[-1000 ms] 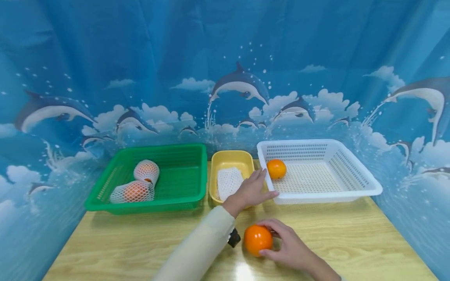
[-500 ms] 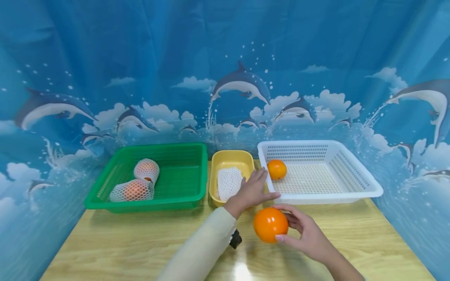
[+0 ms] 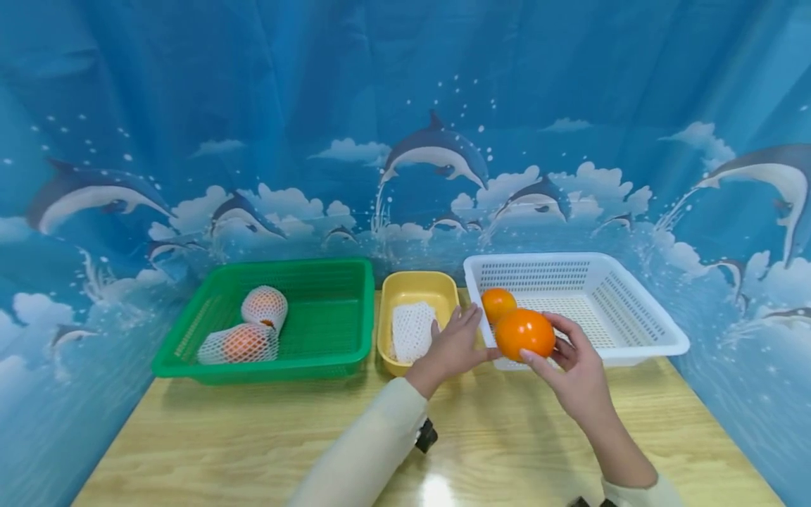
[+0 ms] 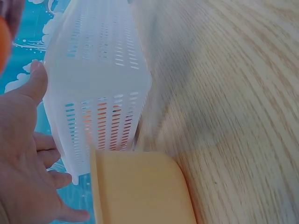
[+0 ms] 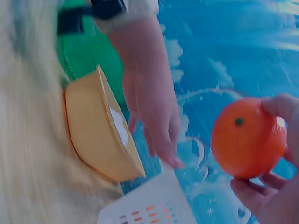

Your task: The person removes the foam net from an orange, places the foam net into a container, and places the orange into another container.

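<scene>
My right hand (image 3: 578, 373) holds an orange (image 3: 524, 334) up over the front left corner of the white basket (image 3: 611, 353). Thumb and fingers grip the fruit from its right side, and a small green stem spot shows on it in the right wrist view. Inside that basket, by its left wall, lies another orange (image 3: 498, 304), partly hidden behind the held one. My left hand (image 3: 453, 346) rests at the basket's left rim, its fingers spread and its thumb along the front edge. In the left wrist view its fingertips lie along the slotted basket's rim.
Left of the white basket stands a yellow bin (image 3: 418, 277) with white foam netting (image 3: 413, 331) in it. A green basket (image 3: 329, 324) farther left holds two netted fruits (image 3: 250, 343). All stand on a wooden table (image 3: 494, 451) before a blue dolphin curtain (image 3: 304, 84).
My right hand has lifted the orange off the table and carried it forward and right to the white basket. The left hand has stayed at the basket's rim.
</scene>
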